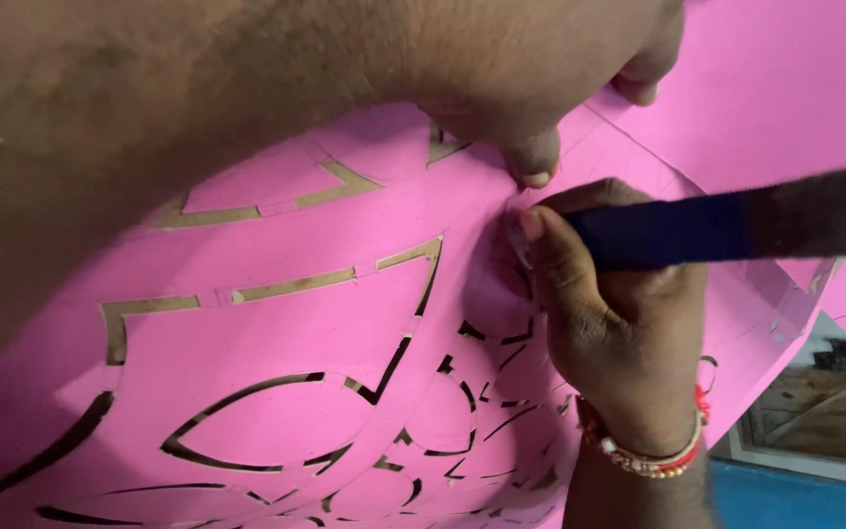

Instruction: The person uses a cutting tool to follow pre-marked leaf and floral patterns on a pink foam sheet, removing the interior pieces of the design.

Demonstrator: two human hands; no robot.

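Fingers [580, 284] of the right hand [619, 333] gripped a dark-handled cutter [668, 230] tight; left fingertips [533, 162] pinned the pink sheet [325, 323] (keep strokes slow).

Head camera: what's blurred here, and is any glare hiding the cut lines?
Head view: the left hand and forearm fill the top, close and soft; the dark blue tool in the right hand smears rightward; the pink sheet is evenly lit, no glare, cut-outs sharp.

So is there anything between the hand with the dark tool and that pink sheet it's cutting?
Nothing visible does. The right hand grips the dark blue-handled tool directly over the pink sheet. The left hand presses the sheet just above it, fingertips close to the tool's working end, which the fingers hide.
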